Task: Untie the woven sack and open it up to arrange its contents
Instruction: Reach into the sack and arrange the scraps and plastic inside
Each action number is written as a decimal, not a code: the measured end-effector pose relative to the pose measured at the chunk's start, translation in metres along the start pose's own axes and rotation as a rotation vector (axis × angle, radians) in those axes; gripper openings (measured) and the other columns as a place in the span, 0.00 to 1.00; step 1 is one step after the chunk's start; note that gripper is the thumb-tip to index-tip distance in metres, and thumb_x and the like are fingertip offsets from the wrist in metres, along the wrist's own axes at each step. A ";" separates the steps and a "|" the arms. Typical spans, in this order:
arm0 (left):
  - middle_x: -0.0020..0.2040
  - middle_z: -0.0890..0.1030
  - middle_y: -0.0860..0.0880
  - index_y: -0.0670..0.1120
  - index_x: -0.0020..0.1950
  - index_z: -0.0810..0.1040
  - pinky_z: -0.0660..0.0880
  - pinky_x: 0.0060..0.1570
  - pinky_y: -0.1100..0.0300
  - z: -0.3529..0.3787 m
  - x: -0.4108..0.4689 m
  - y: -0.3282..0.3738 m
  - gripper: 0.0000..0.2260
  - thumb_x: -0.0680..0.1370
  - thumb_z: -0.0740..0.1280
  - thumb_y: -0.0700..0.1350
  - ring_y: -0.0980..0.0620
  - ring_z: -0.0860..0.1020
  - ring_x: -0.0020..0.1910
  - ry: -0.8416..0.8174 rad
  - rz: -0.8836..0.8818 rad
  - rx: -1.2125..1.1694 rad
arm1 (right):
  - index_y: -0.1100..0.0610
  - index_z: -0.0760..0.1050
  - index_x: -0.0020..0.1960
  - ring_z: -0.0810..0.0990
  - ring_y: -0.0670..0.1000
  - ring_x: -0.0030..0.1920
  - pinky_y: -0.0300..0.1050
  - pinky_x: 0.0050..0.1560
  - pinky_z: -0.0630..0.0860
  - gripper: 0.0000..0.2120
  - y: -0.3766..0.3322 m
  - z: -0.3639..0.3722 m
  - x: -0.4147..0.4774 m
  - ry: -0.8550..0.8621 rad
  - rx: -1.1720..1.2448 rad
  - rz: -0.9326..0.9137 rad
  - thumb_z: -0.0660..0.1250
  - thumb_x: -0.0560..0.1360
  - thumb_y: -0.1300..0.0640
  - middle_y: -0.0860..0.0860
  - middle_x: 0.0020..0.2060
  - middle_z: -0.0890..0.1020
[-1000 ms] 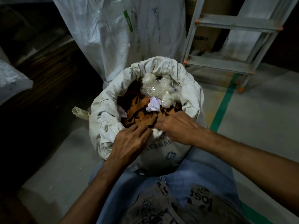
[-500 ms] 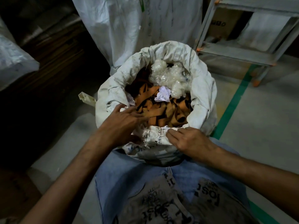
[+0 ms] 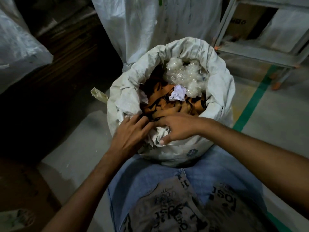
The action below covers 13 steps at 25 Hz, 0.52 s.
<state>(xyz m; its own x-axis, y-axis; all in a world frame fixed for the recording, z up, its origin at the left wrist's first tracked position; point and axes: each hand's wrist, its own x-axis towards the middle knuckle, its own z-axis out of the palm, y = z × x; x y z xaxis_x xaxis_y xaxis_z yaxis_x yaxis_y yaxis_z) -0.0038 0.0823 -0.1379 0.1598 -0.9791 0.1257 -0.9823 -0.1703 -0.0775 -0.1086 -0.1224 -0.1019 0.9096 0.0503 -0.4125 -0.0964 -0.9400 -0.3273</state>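
The sack (image 3: 217,91), crinkled white woven plastic, stands open in the middle of the frame, its mouth rolled into a thick collar. Inside lie curled orange-brown strips (image 3: 168,106), a wad of clear crumpled film (image 3: 185,74) and a ball of white paper (image 3: 178,95). At the near rim the right hand (image 3: 178,128) pinches a bunched fold between thumb and fingers. The left hand (image 3: 132,133) rests beside it, fingers nearly straight, holding nothing. A green floor stripe (image 3: 250,104) runs at right.

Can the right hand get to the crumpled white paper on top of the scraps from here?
Probably yes: the crumpled paper lies uncovered on the orange scraps, just beyond the right hand, which must first release the sack.
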 end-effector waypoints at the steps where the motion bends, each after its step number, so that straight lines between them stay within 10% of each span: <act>1: 0.58 0.79 0.47 0.50 0.67 0.76 0.75 0.50 0.49 -0.007 -0.009 -0.014 0.26 0.69 0.72 0.50 0.44 0.76 0.55 -0.063 -0.022 -0.112 | 0.47 0.77 0.60 0.80 0.53 0.48 0.51 0.45 0.78 0.26 -0.011 0.010 0.018 -0.024 -0.007 -0.037 0.72 0.68 0.34 0.46 0.50 0.82; 7: 0.70 0.71 0.42 0.47 0.73 0.69 0.71 0.61 0.45 -0.027 0.023 -0.019 0.33 0.76 0.64 0.67 0.40 0.70 0.68 0.091 -0.860 -0.309 | 0.56 0.77 0.51 0.80 0.56 0.44 0.44 0.33 0.61 0.16 -0.033 0.080 -0.005 0.501 -0.284 0.052 0.76 0.64 0.57 0.54 0.44 0.81; 9: 0.66 0.73 0.36 0.40 0.71 0.67 0.71 0.60 0.46 -0.018 0.046 -0.014 0.38 0.75 0.66 0.68 0.36 0.72 0.65 -0.036 -0.958 -0.276 | 0.56 0.78 0.47 0.78 0.55 0.43 0.44 0.31 0.60 0.16 -0.038 0.090 -0.005 0.590 -0.336 0.074 0.77 0.61 0.63 0.54 0.41 0.80; 13: 0.52 0.82 0.40 0.39 0.56 0.77 0.67 0.44 0.53 -0.003 0.069 -0.027 0.16 0.80 0.65 0.51 0.38 0.79 0.52 -0.017 -0.970 -0.348 | 0.55 0.79 0.46 0.78 0.53 0.42 0.44 0.30 0.63 0.15 -0.038 0.095 -0.003 0.656 -0.411 0.047 0.75 0.62 0.66 0.52 0.40 0.80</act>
<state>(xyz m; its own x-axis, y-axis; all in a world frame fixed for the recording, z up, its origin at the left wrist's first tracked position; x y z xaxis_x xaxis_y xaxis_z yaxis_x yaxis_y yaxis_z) 0.0338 0.0197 -0.1240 0.8976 -0.4397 -0.0324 -0.4036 -0.8490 0.3411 -0.1465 -0.0542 -0.1690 0.9739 -0.0822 0.2117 -0.0995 -0.9924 0.0722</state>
